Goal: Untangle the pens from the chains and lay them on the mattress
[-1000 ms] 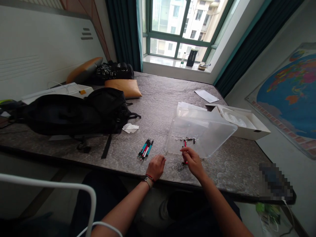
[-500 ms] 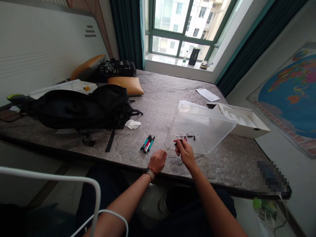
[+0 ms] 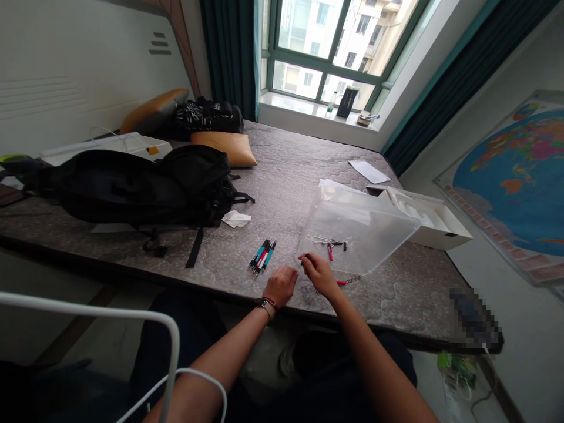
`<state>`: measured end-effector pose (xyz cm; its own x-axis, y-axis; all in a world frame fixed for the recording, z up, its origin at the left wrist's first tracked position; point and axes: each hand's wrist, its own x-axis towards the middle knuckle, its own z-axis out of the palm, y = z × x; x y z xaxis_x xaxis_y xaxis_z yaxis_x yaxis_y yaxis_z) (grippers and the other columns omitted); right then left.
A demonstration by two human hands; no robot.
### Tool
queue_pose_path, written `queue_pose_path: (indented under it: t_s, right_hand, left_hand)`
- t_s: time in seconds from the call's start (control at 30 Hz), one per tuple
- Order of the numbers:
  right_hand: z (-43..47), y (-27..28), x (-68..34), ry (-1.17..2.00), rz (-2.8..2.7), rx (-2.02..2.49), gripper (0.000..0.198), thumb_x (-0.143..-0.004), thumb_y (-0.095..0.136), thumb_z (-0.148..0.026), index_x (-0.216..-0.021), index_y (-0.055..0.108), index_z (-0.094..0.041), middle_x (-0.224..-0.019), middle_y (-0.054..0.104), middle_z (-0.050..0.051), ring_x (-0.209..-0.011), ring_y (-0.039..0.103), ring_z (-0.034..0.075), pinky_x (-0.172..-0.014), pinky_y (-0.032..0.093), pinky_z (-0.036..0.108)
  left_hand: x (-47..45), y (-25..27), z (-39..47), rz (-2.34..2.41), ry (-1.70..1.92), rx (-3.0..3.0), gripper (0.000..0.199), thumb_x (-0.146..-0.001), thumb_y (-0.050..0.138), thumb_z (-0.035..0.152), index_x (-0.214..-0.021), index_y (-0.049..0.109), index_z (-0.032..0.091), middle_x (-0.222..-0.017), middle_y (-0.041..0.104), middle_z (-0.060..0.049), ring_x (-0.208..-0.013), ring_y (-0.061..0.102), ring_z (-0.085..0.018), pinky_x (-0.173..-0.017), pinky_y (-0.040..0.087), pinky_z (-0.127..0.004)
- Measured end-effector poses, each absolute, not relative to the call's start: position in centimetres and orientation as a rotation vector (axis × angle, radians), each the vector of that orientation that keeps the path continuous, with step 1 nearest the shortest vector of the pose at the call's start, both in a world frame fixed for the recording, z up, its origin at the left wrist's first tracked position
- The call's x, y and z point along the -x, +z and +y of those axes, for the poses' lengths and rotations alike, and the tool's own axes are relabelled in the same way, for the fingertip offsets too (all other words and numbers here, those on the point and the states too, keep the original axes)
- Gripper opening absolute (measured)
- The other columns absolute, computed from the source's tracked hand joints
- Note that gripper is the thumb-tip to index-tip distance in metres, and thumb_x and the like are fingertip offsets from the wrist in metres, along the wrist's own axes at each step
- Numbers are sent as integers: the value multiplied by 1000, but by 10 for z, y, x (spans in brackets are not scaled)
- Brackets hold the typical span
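My left hand is closed at the mattress's near edge, its fingertips pinching a thin rod that looks like a pen refill. Right beside it, my right hand pinches a small black pen part against the rod's upper end. Fingers hide most of both pieces, so I cannot tell how far they are joined. A bundle of teal, red and black pens lies left of my hands. Beyond my right hand, a red pen barrel, a black piece and thin rods lie in a clear plastic box.
Another red piece lies by my right wrist. A black backpack and a crumpled tissue are at left. An open white box stands behind the plastic box. A white tube crosses the lower left.
My right hand has moved left and down, bringing the black pen part to the rod in my left hand. The left hand has hardly moved. The red piece by my right wrist now shows.
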<state>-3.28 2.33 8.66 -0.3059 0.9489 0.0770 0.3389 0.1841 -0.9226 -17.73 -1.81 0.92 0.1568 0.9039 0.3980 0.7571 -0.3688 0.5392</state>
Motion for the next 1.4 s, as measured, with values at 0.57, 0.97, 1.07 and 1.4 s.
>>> queue_pose_path:
  t_s: [0.57, 0.97, 1.07, 1.4]
  right_hand:
    - [23, 31, 43, 1142, -1275, 1377, 42, -69, 74, -54, -61, 52, -19, -53, 49, -6, -48, 46, 10, -47, 39, 22]
    - [6, 33, 48, 1388, -719, 1092, 43, -69, 79, -40, -103, 63, -19, -100, 72, 9, -93, 70, 23, -77, 55, 34]
    - [8, 26, 50, 1288, -654, 1165, 40, -63, 83, -37, -93, 64, -17, -81, 71, 3, -76, 70, 19, -68, 54, 29]
    - [5, 25, 52, 1366, -512, 1153, 39, -57, 87, -32, -85, 64, -20, -80, 70, 1, -79, 68, 17, -68, 54, 27]
  left_hand:
    - [180, -3, -18, 1534, 1058, -2202, 23, -100, 37, 28, -109, 56, 19, -94, 65, -6, -88, 62, -19, -80, 49, -33]
    - [177, -3, -17, 1529, 980, -2287, 23, -100, 38, 26, -111, 57, 20, -95, 65, -7, -87, 61, -20, -78, 45, -33]
    - [176, -2, -17, 1537, 939, -2323, 23, -100, 38, 27, -109, 58, 20, -92, 66, -6, -85, 61, -19, -78, 44, -33]
    - [174, 0, -18, 1597, 946, -2364, 22, -99, 41, 25, -103, 61, 19, -89, 67, -7, -87, 61, -20, -78, 41, -34]
